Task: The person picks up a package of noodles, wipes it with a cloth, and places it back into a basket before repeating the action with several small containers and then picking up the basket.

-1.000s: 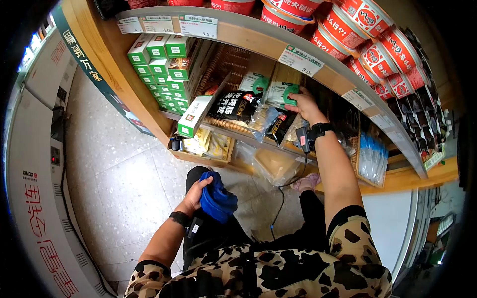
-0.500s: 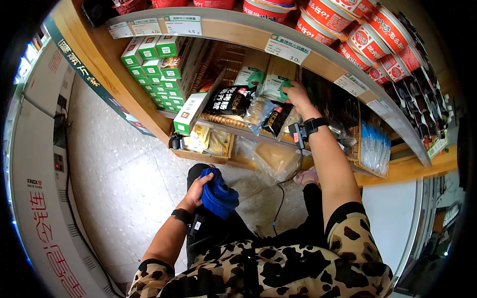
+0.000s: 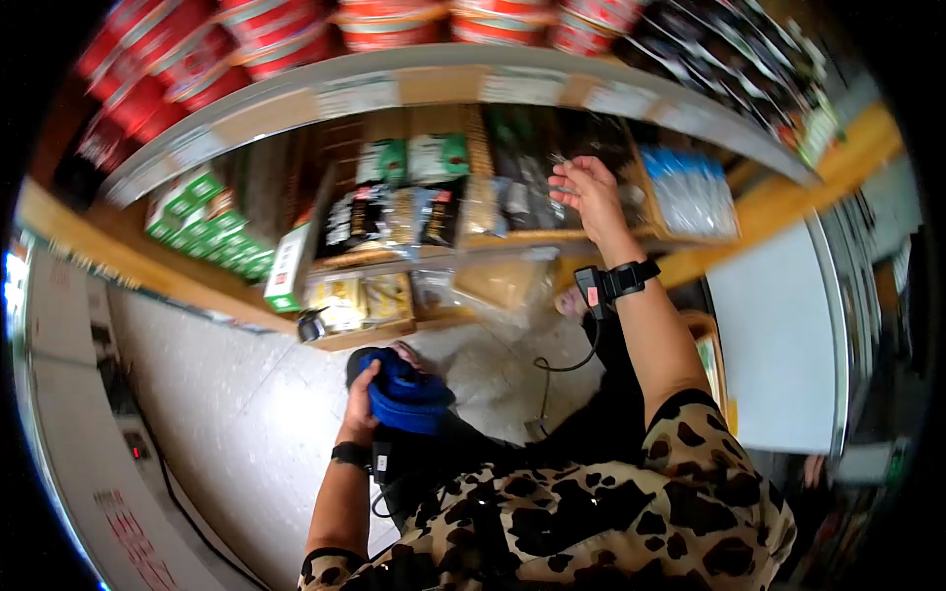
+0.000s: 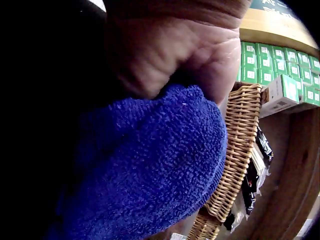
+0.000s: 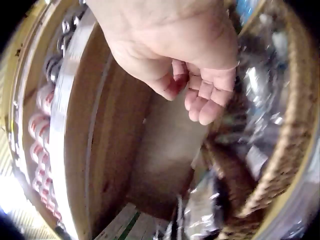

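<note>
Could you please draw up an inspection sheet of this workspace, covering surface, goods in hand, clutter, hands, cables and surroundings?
Surface: wooden shelf, holding wicker baskets of packaged goods.
Job's things: blue cloth, bunched; plastic-wrapped goods beside the right hand.
Clutter: one long box juts out apart from the stacked green boxes; a clear bag sits low at the shelf front.
Hands: left grips the cloth; right has fingers loosely bent, no item seen in it.
Cables: black cable hangs from the right wrist camera.
Surroundings: red tubs above; pale speckled floor below.
</note>
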### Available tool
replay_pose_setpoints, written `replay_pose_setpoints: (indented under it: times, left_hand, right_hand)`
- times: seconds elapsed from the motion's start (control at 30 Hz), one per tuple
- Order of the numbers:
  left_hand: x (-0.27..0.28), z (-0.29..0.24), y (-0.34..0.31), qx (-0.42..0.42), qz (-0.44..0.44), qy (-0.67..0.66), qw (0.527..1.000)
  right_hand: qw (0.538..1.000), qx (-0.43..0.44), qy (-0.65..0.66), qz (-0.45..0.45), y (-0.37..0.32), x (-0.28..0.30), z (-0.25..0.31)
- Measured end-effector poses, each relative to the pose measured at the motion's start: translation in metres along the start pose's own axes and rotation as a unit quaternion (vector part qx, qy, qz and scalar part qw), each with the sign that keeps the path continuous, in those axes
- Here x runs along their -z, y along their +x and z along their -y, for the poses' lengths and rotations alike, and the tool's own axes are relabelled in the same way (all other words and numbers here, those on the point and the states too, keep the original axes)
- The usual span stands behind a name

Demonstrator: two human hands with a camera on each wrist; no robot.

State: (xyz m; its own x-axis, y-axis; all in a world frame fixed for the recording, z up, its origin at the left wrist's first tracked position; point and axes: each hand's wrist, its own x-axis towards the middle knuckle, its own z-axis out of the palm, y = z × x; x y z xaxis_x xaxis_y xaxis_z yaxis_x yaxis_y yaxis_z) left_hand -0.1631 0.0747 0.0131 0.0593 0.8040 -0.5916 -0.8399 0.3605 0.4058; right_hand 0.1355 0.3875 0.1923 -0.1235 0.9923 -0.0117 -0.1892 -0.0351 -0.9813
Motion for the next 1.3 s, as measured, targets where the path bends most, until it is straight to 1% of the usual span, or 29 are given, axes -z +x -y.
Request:
replay_pose_setpoints:
  times: [0.03, 0.1, 0.13, 0.2, 0.27, 0.33, 0.37, 0.4, 0.47, 0.53, 0.57, 0.63, 0.67, 0.7, 0.77, 0.8, 0.83, 0.87, 0.9, 0.93, 0.97, 1.0, 1.03, 1.07, 1.17, 1.2, 1.27, 1.3]
  left_hand:
    - [-0.005, 0.0, -0.003, -0.001, -0.007, 0.009, 1.0]
    - [-0.001, 0.001, 0.002, -0.008, -0.009, 0.038, 0.999]
    - [-0.01, -0.001, -0.003, 0.027, -0.014, 0.035, 0.999]
    - [0.003, 0.003, 0.007, 0.039, -0.014, 0.04, 0.998]
    - [-0.011, 0.004, 0.005, 0.022, -0.011, 0.078, 0.997]
    - [-0.019, 0.005, 0.007, 0.026, 0.0, 0.131, 0.991]
    - [-0.022, 0.005, 0.008, 0.018, 0.004, 0.157, 0.987]
    - [-0.024, 0.003, 0.008, 0.007, 0.007, 0.183, 0.983]
    - [-0.022, 0.002, 0.014, 0.021, 0.0, 0.21, 0.977]
    - [-0.021, 0.001, 0.018, 0.035, -0.007, 0.252, 0.967]
    - [-0.02, 0.001, 0.019, 0.062, -0.011, 0.237, 0.97]
    - [-0.024, 0.003, 0.016, 0.066, -0.022, 0.263, 0.962]
    - [-0.029, 0.004, 0.016, 0.065, -0.026, 0.274, 0.959]
    - [-0.031, 0.004, 0.015, 0.057, -0.018, 0.3, 0.952]
    - [-0.033, 0.006, 0.012, 0.062, -0.023, 0.311, 0.948]
    - [-0.035, 0.006, 0.014, 0.064, -0.026, 0.317, 0.946]
    - [-0.045, 0.008, 0.009, 0.074, -0.058, 0.327, 0.94]
    - [-0.047, 0.009, 0.01, 0.083, -0.065, 0.316, 0.943]
    - [-0.045, 0.009, 0.01, 0.091, -0.073, 0.305, 0.945]
    - [-0.044, 0.01, 0.01, 0.099, -0.08, 0.293, 0.948]
    - [-0.046, 0.01, 0.013, 0.101, -0.106, 0.289, 0.946]
    - [-0.047, 0.011, 0.014, 0.102, -0.102, 0.302, 0.942]
    - [-0.062, 0.015, 0.007, 0.102, -0.098, 0.314, 0.939]
    - [-0.074, 0.02, 0.005, 0.103, -0.094, 0.326, 0.935]
    - [-0.068, 0.024, 0.015, 0.092, -0.107, 0.338, 0.93]
    - [-0.066, 0.025, 0.016, 0.086, -0.118, 0.35, 0.925]
    - [-0.083, 0.032, 0.008, 0.074, -0.143, 0.374, 0.913]
    - [-0.088, 0.033, 0.007, 0.077, -0.139, 0.372, 0.915]
  right_hand:
    - [1.0, -0.01, 0.014, -0.02, -0.017, 0.031, 0.001]
    - [0.994, -0.03, 0.05, -0.093, -0.053, 0.101, -0.003]
    - [0.989, -0.038, 0.069, -0.128, -0.073, 0.138, -0.007]
    - [0.956, -0.043, 0.134, -0.257, -0.114, 0.21, -0.012]
    - [0.909, -0.052, 0.177, -0.375, -0.158, 0.289, -0.021]
    - [0.891, -0.018, 0.187, -0.413, -0.209, 0.368, -0.042]
    - [0.909, 0.006, 0.158, -0.385, -0.236, 0.395, -0.046]
    - [0.872, -0.002, 0.168, -0.459, -0.256, 0.408, -0.047]
    - [0.842, -0.003, 0.158, -0.516, -0.292, 0.438, -0.064]
    - [0.787, -0.051, 0.168, -0.591, -0.318, 0.46, -0.087]
    - [0.774, -0.025, 0.169, -0.61, -0.328, 0.463, -0.1]
    - [0.828, -0.055, 0.096, -0.55, -0.366, 0.497, -0.151]
    - [0.81, -0.113, 0.072, -0.571, -0.371, 0.491, -0.158]
    - [0.801, -0.151, -0.188, -0.548, -0.381, 0.518, -0.206]
    - [0.774, -0.196, -0.098, -0.594, -0.377, 0.506, -0.214]
    - [0.765, -0.172, -0.009, -0.621, -0.372, 0.503, -0.213]
    - [0.748, -0.147, 0.078, -0.642, -0.369, 0.506, -0.216]
    - [0.725, -0.12, 0.165, -0.657, -0.365, 0.509, -0.218]
    - [0.732, -0.116, 0.177, -0.647, -0.361, 0.515, -0.218]
    - [0.717, -0.119, 0.201, -0.657, -0.354, 0.52, -0.214]
    - [0.701, -0.122, 0.225, -0.666, -0.346, 0.524, -0.206]
    - [0.684, -0.125, 0.248, -0.674, -0.339, 0.528, -0.2]
    - [0.712, -0.108, 0.241, -0.65, -0.336, 0.534, -0.2]
    - [0.704, -0.108, 0.25, -0.656, -0.334, 0.541, -0.199]
    - [0.683, -0.091, 0.278, -0.669, -0.329, 0.568, -0.206]
    - [0.668, -0.088, 0.277, -0.685, -0.33, 0.576, -0.21]
    - [0.634, -0.085, 0.269, -0.72, -0.337, 0.599, -0.232]
    - [0.614, -0.085, 0.261, -0.74, -0.341, 0.609, -0.242]
